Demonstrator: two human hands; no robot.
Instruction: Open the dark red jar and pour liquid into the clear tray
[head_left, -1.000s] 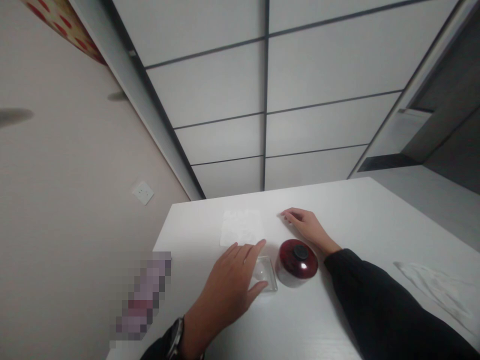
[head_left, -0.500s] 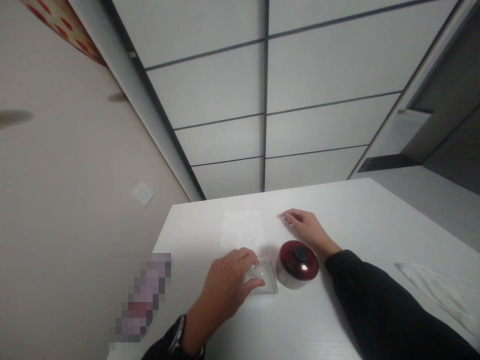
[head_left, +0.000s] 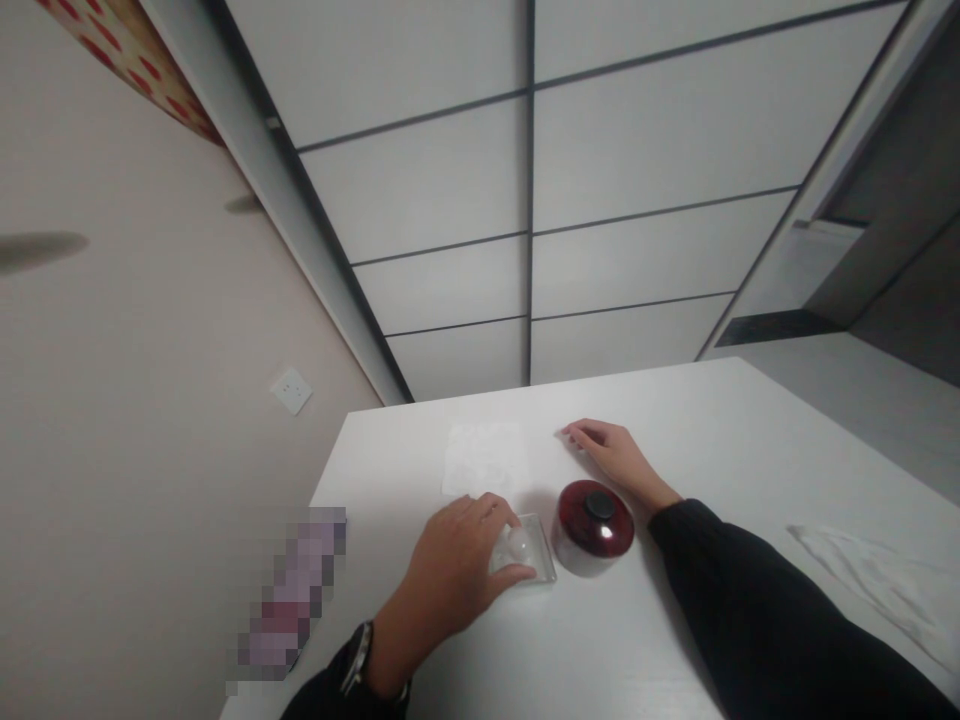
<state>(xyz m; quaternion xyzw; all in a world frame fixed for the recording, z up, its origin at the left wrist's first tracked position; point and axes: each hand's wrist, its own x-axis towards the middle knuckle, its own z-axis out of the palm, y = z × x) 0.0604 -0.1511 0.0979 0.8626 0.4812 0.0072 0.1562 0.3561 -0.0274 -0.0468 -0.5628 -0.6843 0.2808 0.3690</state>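
Observation:
My left hand (head_left: 461,550) arches over a small clear square container (head_left: 538,550) on the table, thumb at its near side and fingers at its far side. Between thumb and fingers shows a whitish rounded piece (head_left: 517,543); whether it belongs to the container I cannot tell. Just right of it stands a round pot-like jar (head_left: 589,560) with a shiny dark red lid (head_left: 581,510) and a black knob. Beyond the jar, my right hand (head_left: 606,447) rests on the tabletop with its fingers curled in and nothing visible in them.
A thin white sheet (head_left: 484,455) lies behind my left hand on the white table (head_left: 675,400). At the right is a crumpled whitish cloth or bag (head_left: 877,590). A pixelated pinkish item (head_left: 292,590) is at the left edge. White panelled doors (head_left: 450,290) stand behind.
The view has shifted very slightly. My left thumb sits a touch farther right along the container's near side; my right hand has stayed in place.

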